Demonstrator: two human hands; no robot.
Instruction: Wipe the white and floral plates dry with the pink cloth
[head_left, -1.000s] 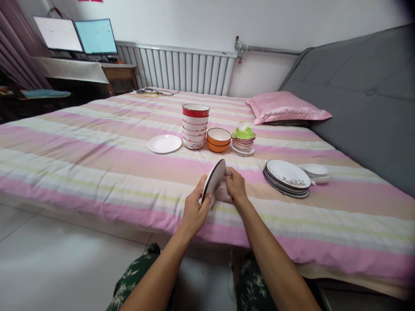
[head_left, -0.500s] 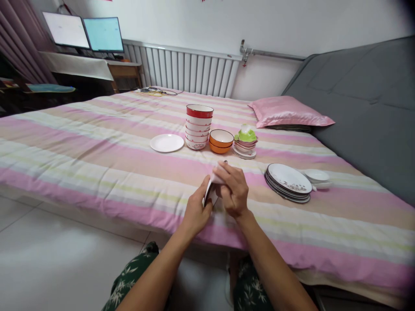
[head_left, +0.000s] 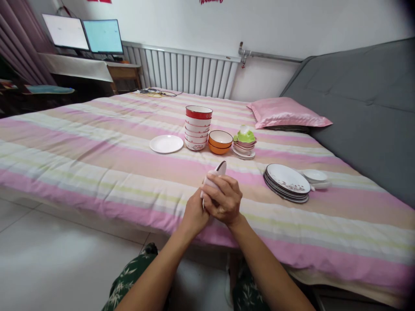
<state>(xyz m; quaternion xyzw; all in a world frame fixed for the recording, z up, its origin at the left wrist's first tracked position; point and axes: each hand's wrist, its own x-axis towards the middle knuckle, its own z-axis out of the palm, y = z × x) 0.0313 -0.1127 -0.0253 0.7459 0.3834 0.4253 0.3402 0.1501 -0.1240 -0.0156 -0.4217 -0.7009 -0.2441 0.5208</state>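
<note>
A white plate with a dark rim (head_left: 222, 168) stands nearly edge-on between my hands, its lower part hidden. My left hand (head_left: 196, 211) grips its near left side. A pale pink cloth (head_left: 210, 179) is wrapped over the plate, and my right hand (head_left: 223, 198) is closed round cloth and plate, touching my left hand. Beyond them are a tall stack of white bowls topped by a red-rimmed one (head_left: 198, 127), orange bowls (head_left: 219, 144), and small dishes under a green leaf-shaped dish (head_left: 245, 136). A white plate (head_left: 166, 144) lies to the left.
A stack of dark-rimmed plates (head_left: 288, 179) is at the right, beside small white dishes (head_left: 315, 175) and a white spoon (head_left: 322, 185). A pink pillow (head_left: 288, 113) lies farther back. Cables (head_left: 158, 92) rest at the striped bed's far edge.
My right hand has moved down and left, closing round the cloth and plate against my left hand. The plate has turned, and its upper edge now shows above my fingers.
</note>
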